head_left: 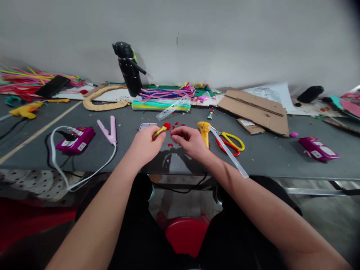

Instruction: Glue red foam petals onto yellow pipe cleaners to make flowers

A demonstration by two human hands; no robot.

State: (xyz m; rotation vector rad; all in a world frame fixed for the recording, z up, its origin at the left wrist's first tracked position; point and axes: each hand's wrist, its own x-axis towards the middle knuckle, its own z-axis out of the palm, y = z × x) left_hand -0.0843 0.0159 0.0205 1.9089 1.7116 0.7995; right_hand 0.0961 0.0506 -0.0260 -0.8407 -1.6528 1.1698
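My left hand [146, 144] is closed around a short yellow stem with a red tip [163, 128], held just above the grey table [270, 153]. My right hand [191, 141] is beside it, fingertips pinched together near small red bits [176, 125] scattered on the table; what it pinches is too small to name. A phone [147, 126] lies flat just behind my left hand. A yellow glue gun [204, 130] with a clear glue stick [230, 153] sits right of my right hand.
Yellow and red scissors [232, 142] lie at the right. A pink hair straightener [108, 131], purple boxes [75, 140] [317, 148], a black bottle [129, 69], a clear ruler [173, 107], pipe cleaners [163, 98] and cardboard [255, 108] are spread around. A red stool [187, 234] is below.
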